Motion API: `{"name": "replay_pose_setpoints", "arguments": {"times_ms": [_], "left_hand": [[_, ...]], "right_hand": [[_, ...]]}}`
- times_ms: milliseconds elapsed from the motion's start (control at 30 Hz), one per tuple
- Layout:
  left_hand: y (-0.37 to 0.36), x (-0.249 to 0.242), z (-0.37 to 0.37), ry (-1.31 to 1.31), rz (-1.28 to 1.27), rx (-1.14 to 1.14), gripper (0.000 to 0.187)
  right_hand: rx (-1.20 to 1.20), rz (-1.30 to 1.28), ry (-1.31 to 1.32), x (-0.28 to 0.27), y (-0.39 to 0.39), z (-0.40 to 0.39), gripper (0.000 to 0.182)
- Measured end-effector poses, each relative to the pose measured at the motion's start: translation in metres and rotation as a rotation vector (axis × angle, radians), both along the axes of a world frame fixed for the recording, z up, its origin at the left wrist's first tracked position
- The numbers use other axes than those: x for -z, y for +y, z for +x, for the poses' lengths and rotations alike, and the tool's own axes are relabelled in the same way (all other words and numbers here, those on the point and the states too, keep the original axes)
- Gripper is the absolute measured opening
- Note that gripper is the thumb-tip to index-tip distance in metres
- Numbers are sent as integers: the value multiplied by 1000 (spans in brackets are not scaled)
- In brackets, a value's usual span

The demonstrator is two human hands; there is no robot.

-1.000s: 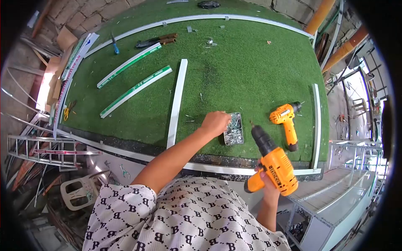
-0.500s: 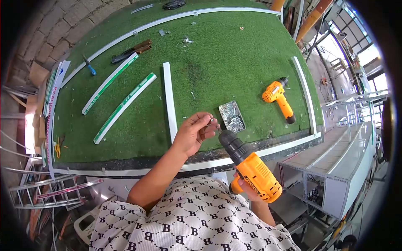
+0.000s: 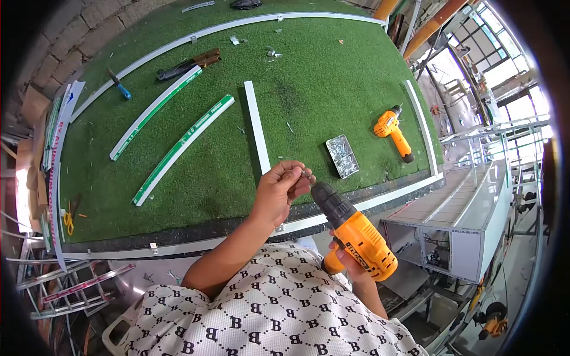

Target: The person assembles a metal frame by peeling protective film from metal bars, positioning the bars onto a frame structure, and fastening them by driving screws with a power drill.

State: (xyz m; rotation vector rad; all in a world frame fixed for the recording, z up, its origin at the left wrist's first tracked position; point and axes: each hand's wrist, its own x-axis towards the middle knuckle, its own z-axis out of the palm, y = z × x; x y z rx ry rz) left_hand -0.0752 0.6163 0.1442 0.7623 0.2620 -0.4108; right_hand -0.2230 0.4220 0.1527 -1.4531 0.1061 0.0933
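My right hand (image 3: 351, 266) is wrapped round the handle of an orange and black cordless drill (image 3: 365, 243), whose chuck points up and left. At the tip of the chuck, my left hand (image 3: 278, 190) pinches a small metal piece (image 3: 306, 174) that looks like a screw; the fingers hide most of it. An open metal tin of screws (image 3: 342, 156) sits on the green turf just beyond the drill. Left of it, a white metal bar (image 3: 256, 124) runs away from my left hand.
A second orange drill (image 3: 393, 133) lies at the right. Two green-taped strips (image 3: 184, 145) and a blue-handled screwdriver (image 3: 122, 88) are at the left, with yellow scissors (image 3: 69, 222) near the edge. White rails (image 3: 208, 34) border the green-topped table (image 3: 178, 213).
The view has shifted slightly, so the table's contents appear moved. Both hands keep their hold, with the left fingers still at the drill's tip.
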Motion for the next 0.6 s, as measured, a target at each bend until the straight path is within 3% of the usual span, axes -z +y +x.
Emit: {"name": "replay_pose_setpoints", "arguments": {"times_ms": [67, 133, 233, 400, 467, 600], "left_hand": [[1, -1, -3, 13, -34, -15, 11], [-2, -2, -7, 3, -61, -42, 12], [-2, -5, -11, -10, -59, -78, 13], [11, -1, -8, 27, -153, 19, 15], [12, -3, -11, 179, -419, 27, 18], [8, -6, -17, 187, -382, -10, 19]], "right_hand": [[7, 9, 0, -4, 5, 1, 37], [58, 173, 54, -12, 10, 5, 44], [0, 154, 51, -22, 11, 14, 47], [-35, 116, 5, -19, 4, 12, 44], [-42, 69, -16, -13, 5, 10, 43], [-37, 0, -16, -13, 15, 12, 38]]}}
